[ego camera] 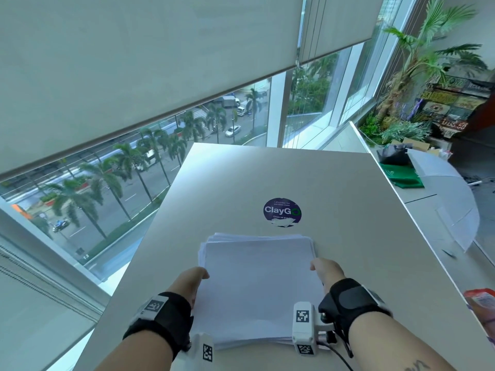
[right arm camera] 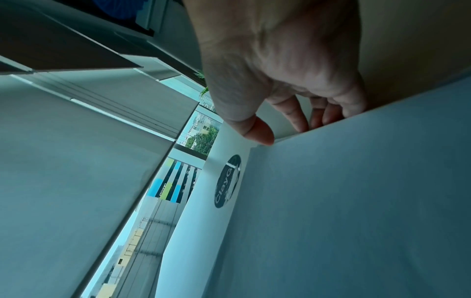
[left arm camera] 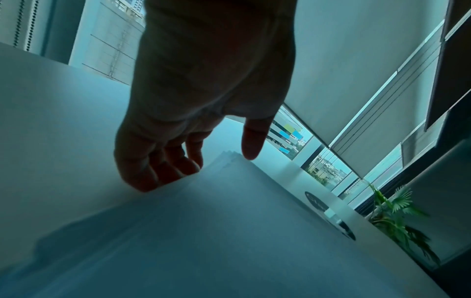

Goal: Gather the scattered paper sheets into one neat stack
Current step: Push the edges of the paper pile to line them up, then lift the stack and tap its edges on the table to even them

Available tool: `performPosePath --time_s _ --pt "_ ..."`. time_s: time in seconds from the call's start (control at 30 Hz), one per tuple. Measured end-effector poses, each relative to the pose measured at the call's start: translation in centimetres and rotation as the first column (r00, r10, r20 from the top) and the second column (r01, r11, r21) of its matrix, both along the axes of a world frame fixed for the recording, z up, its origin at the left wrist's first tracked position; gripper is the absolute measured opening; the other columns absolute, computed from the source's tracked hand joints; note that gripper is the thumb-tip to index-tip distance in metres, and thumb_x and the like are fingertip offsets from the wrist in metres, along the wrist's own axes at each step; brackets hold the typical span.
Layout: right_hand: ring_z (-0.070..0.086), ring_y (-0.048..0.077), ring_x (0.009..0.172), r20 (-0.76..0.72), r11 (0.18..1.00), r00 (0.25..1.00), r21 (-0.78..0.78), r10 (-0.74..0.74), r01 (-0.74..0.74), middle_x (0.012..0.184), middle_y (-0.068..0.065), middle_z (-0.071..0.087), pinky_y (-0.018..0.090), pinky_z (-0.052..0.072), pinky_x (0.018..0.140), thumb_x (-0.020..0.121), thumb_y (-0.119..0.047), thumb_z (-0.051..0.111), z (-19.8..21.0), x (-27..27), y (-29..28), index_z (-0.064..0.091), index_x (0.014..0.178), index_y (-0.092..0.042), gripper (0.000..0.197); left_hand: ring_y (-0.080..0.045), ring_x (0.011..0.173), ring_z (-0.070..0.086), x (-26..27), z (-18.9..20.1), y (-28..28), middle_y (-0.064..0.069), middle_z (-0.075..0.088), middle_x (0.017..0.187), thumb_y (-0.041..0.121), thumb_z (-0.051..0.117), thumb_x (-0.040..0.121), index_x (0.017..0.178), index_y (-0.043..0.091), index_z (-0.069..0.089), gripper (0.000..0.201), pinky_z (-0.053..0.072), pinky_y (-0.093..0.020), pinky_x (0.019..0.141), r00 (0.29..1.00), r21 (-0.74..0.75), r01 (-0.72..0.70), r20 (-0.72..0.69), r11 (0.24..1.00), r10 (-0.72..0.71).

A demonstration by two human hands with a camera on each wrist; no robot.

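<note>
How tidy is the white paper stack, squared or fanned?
Fanned: on the white paper stack, far sheet edges stagger.

Head view: fingers of left grip (ego camera: 191, 283) and right grip (ego camera: 328, 271) hidden past the side edges of the paper stack (ego camera: 257, 285); wrist cameras (ego camera: 302, 328) cover its near corners. Left wrist view: fingertips (left arm camera: 163, 169) end at the stack edge, under or against it not resolvable. Sticker (ego camera: 282, 211) small print unreadable. Orange packet (ego camera: 480, 303) cut by right frame edge.
</note>
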State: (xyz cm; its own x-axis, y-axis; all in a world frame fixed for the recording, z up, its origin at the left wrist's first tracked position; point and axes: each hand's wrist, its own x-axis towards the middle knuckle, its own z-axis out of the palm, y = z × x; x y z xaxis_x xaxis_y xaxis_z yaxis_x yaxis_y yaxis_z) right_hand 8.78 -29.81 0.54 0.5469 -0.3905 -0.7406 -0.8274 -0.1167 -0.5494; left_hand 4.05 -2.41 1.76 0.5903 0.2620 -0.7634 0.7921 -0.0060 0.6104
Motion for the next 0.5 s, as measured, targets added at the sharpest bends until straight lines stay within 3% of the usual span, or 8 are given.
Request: performPosePath --time_s 0.07,0.1,0.17,0.2,0.27,0.33,0.4,0.5 --pt "0.045 0.027 0.063 0.030 1.000 0.999 -0.013 0.013 -0.012 0.070 0.014 0.044 0.036 0.038 0.070 0.083 -0.003 0.048 -0.3 -0.1 -0.1 0.044 0.071 -0.001 0.013 -0.041 0.129 0.043 0.1 -0.1 0.3 -0.027 0.045 0.140 0.006 0.049 0.089 0.134 -0.004 0.043 0.047 0.036 -0.043 0.107 0.998 0.076 0.044 -0.038 0.996 -0.041" --pt "0.036 0.023 0.053 0.033 1.000 0.999 -0.013 0.011 -0.011 0.060 0.012 0.038 0.033 0.034 0.062 0.081 -0.002 0.047 -0.9 -0.1 -0.3 0.039 0.062 -0.005 0.021 -0.041 0.133 0.040 0.1 -0.3 0.4 -0.027 0.041 0.144 0.006 0.052 0.086 0.134 -0.006 0.043 0.050 0.032 -0.046 0.112 0.996 0.096 0.071 -0.053 0.993 -0.066" --pt "0.030 0.020 0.048 0.034 0.999 0.999 -0.032 -0.013 0.015 0.054 0.009 0.033 0.031 0.028 0.052 0.082 -0.001 0.046 -1.5 -0.1 -0.7 0.037 0.058 -0.008 0.026 -0.040 0.126 0.047 0.2 -1.6 0.5 -0.020 0.052 0.132 0.009 0.057 0.081 0.125 -0.004 0.050 0.047 0.037 -0.047 0.109 0.994 0.124 0.103 -0.048 0.987 -0.098" --pt "0.035 0.022 0.050 0.015 0.999 1.000 -0.040 -0.028 0.028 0.057 0.011 0.038 0.030 0.030 0.053 0.085 -0.002 0.046 -1.3 -0.3 -0.6 0.040 0.061 -0.006 0.024 -0.039 0.123 0.048 0.3 -2.2 0.5 -0.016 0.053 0.124 0.012 0.058 0.080 0.122 -0.002 0.051 0.045 0.039 -0.045 0.107 0.993 0.159 0.117 -0.041 0.980 -0.112" --pt "0.055 0.030 0.079 -0.028 1.000 0.999 -0.009 -0.025 0.025 0.088 0.022 0.057 0.033 0.045 0.073 0.089 -0.006 0.048 -1.0 -0.4 -0.2 0.054 0.089 0.003 0.010 -0.037 0.120 0.048 0.1 -2.0 0.1 -0.017 0.053 0.124 0.017 0.061 0.078 0.122 0.000 0.053 0.048 0.039 -0.043 0.105 0.987 0.226 0.159 -0.051 0.961 -0.151" --pt "0.051 0.035 0.116 -0.048 0.998 0.999 -0.061 0.003 -0.006 0.125 0.024 0.052 0.038 0.041 0.102 0.090 -0.010 0.049 -1.1 -0.6 -0.1 0.049 0.121 0.005 0.034 -0.034 0.110 0.051 -0.1 -1.0 -0.4 -0.018 0.054 0.118 0.014 0.060 0.081 0.119 -0.003 0.055 0.042 0.041 -0.036 0.097 0.981 0.240 0.194 -0.040 0.951 -0.190" --pt "0.049 0.035 0.120 -0.065 0.991 0.996 -0.119 0.055 -0.063 0.121 0.021 0.053 0.040 0.038 0.107 0.088 -0.012 0.050 -1.0 -0.7 0.0 0.051 0.115 0.003 0.031 -0.030 0.096 0.051 0.1 -1.1 -0.2 -0.016 0.052 0.106 0.007 0.058 0.083 0.114 -0.006 0.055 0.034 0.041 -0.032 0.083 0.983 0.214 0.184 -0.027 0.959 -0.182" --pt "0.056 0.032 0.102 -0.073 0.983 0.994 -0.158 0.084 -0.095 0.096 0.016 0.053 0.034 0.044 0.098 0.086 -0.010 0.048 -1.1 -0.6 -0.2 0.050 0.094 0.002 0.014 -0.032 0.095 0.056 -0.3 -1.4 0.3 -0.025 0.059 0.117 0.008 0.060 0.078 0.113 -0.009 0.055 0.039 0.046 -0.035 0.086 0.991 0.144 0.137 -0.030 0.980 -0.134"
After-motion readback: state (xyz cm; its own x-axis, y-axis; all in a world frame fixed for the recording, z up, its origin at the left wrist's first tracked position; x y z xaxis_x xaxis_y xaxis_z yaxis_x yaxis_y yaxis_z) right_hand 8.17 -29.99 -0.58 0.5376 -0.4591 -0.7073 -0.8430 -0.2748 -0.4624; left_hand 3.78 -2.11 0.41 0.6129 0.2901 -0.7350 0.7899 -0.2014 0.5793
